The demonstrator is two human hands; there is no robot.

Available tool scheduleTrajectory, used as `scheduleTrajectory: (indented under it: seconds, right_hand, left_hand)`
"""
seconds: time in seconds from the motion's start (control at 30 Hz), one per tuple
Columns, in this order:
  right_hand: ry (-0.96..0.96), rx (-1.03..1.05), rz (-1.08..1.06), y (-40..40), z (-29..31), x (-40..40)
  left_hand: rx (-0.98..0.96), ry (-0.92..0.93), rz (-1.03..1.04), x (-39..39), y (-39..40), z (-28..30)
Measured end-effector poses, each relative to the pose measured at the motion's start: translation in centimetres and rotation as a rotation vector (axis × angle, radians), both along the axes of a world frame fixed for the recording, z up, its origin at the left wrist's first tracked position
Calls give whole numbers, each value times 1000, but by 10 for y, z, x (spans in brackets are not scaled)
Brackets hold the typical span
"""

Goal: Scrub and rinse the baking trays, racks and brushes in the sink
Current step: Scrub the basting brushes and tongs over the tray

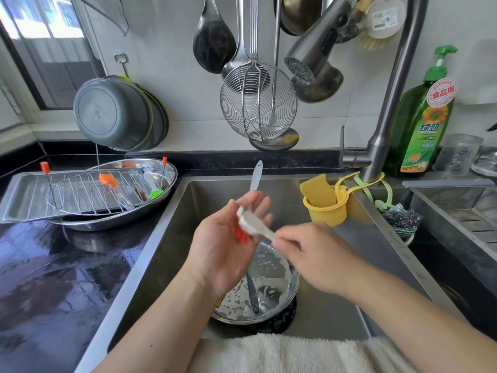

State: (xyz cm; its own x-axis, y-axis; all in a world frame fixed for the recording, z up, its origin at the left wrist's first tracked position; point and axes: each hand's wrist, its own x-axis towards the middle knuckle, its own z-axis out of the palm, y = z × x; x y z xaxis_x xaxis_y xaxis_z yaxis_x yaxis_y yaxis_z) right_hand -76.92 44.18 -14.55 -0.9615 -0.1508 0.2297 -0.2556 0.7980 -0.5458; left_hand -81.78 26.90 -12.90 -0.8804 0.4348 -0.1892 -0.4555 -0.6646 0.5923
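White scrub brush [251, 220] lies across the left hand [228, 238] over the sink [322, 305]. Its head sits on the palm near the fingers and its handle runs down-right toward the right hand [309, 254]. Long axis: upper-left to lower-right, roughly crossing the left fingers. The right grip is pinched shut on the handle end, thumb and fingertips together around it. Left hand is palm-up with fingers mostly straight, a cradle rather than a clamp. An orange silicone brush [242, 235] shows under the white head, against the left palm; how it is held I cannot tell, as most of it is hidden.

Judgement: the step in hand is scrubbing the orange bristles with the white brush, so the next stroke likely runs along the handle axis, driven by the right hand with the left as backing.

Below the hands a batter-smeared bowl [258, 289] with a grey spatula [251, 289] sits in the sink. Faucet head [309, 60] hangs above, no water visible. On the tabletop at left, baking tray [18, 200], wire rack [88, 193] and more brushes wait, well apart from both hands; left hand is nearer them.
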Motion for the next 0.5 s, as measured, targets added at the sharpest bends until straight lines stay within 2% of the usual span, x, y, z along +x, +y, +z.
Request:
scheduleTrajectory:
  seconds: [0.1, 0.23, 0.37, 0.5]
  right_hand:
    - [-65, 63, 102, -5, -3, 3]
    - [-76, -47, 158, 3, -1, 5]
    - [49, -142, -33, 12, -7, 0]
    - [81, -131, -144, 15, -7, -3]
  left_hand:
    - [5, -21, 13, -1, -2, -2]
    - [-23, 11, -6, -3, -2, -4]
    - [-176, 69, -12, -9, -2, -11]
    - [-183, 47, -12, -8, -1, -12]
